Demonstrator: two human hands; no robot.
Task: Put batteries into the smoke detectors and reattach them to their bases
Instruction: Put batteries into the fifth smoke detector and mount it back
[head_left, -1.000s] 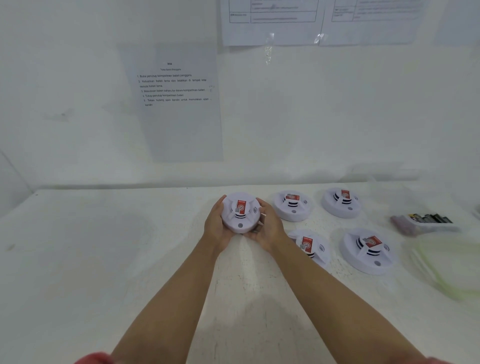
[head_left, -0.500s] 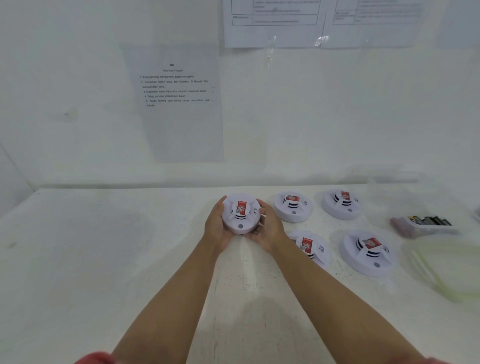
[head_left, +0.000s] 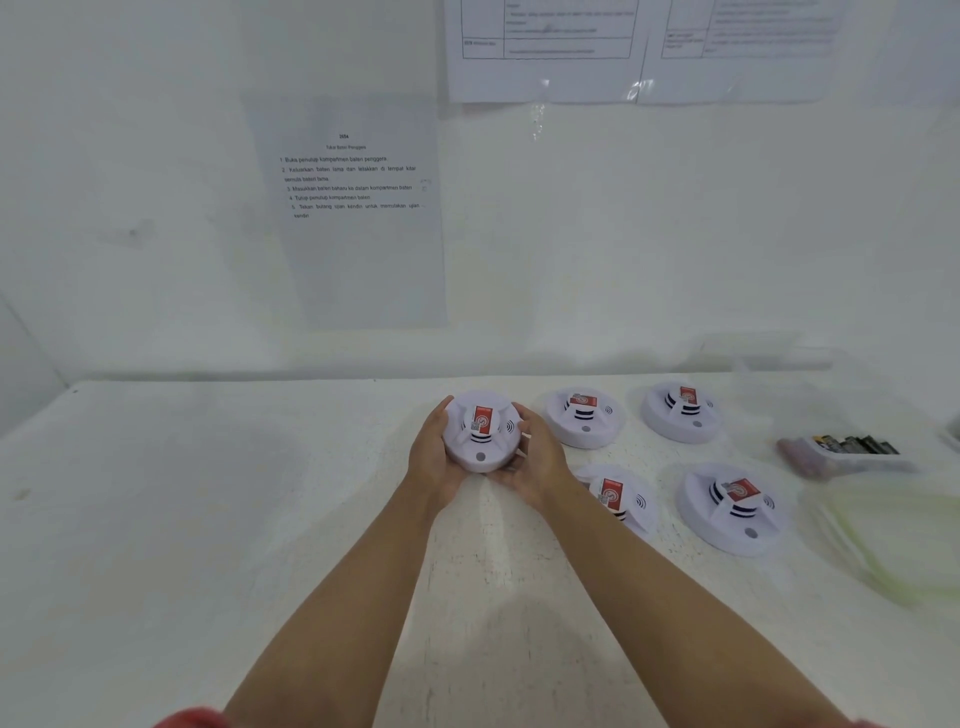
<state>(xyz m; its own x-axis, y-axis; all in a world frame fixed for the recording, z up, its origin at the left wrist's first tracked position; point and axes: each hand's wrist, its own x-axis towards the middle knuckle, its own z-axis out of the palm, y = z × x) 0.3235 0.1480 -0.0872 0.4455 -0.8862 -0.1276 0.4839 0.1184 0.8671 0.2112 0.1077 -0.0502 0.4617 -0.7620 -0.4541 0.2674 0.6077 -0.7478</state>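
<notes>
A round white smoke detector (head_left: 482, 431) with a red label on top is cupped between both hands just above the white table (head_left: 208, 519). My left hand (head_left: 431, 457) grips its left rim and my right hand (head_left: 535, 457) grips its right rim and underside. Several more detectors lie face up to the right: two at the back (head_left: 584, 418) (head_left: 680, 413) and two nearer (head_left: 621, 499) (head_left: 732, 506). A clear tray of batteries (head_left: 847, 452) sits at the far right.
A pale translucent lid or container (head_left: 893, 535) lies at the right edge, in front of the battery tray. The wall behind the table carries a printed instruction sheet (head_left: 353, 208) and other papers. The table's left half holds nothing.
The held detector has barely shifted; both hands keep the same grip on it, and the other detectors have not moved.
</notes>
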